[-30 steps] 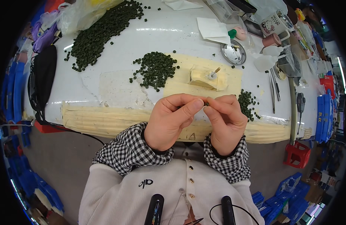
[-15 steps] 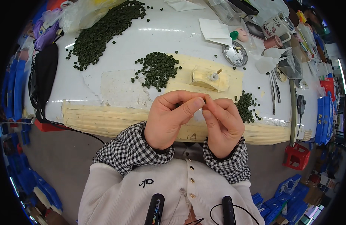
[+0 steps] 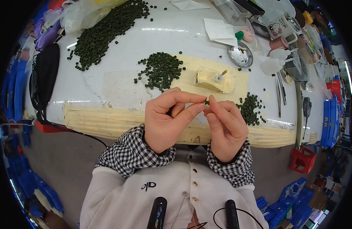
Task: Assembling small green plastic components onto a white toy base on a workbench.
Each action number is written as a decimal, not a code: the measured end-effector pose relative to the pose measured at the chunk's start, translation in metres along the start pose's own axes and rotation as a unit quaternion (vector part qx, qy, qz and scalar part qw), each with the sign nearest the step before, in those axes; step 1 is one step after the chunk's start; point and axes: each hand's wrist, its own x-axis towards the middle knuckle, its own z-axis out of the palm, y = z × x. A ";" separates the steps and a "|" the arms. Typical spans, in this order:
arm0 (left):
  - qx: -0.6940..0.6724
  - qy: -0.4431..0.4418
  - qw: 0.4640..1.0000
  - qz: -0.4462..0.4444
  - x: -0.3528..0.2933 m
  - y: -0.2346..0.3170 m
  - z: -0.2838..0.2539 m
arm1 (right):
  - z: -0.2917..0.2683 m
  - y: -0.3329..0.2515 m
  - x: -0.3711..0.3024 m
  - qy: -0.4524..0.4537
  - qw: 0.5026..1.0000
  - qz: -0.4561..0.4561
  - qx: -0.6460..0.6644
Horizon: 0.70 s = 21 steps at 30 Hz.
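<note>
White and glossy, the tabletop [image 3: 183, 40] fills most of the upper view, and along its near edge runs a wide strip of layered yellow tape [image 3: 107, 124]. At the far left part lies a long heap of dark green beads [image 3: 96, 42], small and short in form. On the left side rests a black cloth item [image 3: 44, 80]. Near the middle, a pale yellow sheet [image 3: 237, 82] is lying flat. Before it, close to the near edge, the left hand [image 3: 166, 118] and the right hand [image 3: 229, 128] are raised and meet at their fingertips. A medium heap of beads [image 3: 160, 72] partly covers the left end of the sheet. On the sheet stands a yellow-wrapped block [image 3: 206, 79], with a thin brown peg [image 3: 224, 72] that sticks up from it. Just beside the right hand is a small heap of beads [image 3: 250, 108]; farther away lies a round metal dish [image 3: 240, 56]. The smallest thing is one green bead [image 3: 207, 102], between the two hands: the left thumb and forefinger are nearly closed and pinch it. The right fingers, thumb and forefinger slightly apart, come against it, but I cannot tell whether they also grip.
</note>
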 end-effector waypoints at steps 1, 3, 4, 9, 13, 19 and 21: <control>0.015 0.000 1.000 0.014 0.001 0.000 -0.001 | -0.001 0.000 0.000 -0.001 1.000 0.002 0.003; 0.038 0.006 0.999 0.028 0.001 0.000 -0.001 | -0.002 0.000 0.000 -0.002 1.000 0.005 0.009; 0.045 0.012 0.999 0.029 0.001 0.001 -0.001 | -0.002 0.000 -0.001 -0.002 1.000 0.007 0.010; 0.113 0.015 0.992 0.061 0.002 0.004 -0.004 | -0.003 0.000 -0.003 -0.010 1.000 0.016 0.012; 0.132 0.017 0.989 0.070 0.002 0.005 -0.003 | -0.004 0.000 -0.002 -0.016 1.000 0.017 0.012; 0.143 0.010 0.986 0.085 0.002 0.002 -0.003 | -0.008 0.000 -0.001 -0.041 0.999 0.014 -0.013; 0.147 0.007 0.986 0.084 0.001 0.001 -0.003 | -0.010 0.001 0.000 -0.049 0.998 0.011 -0.027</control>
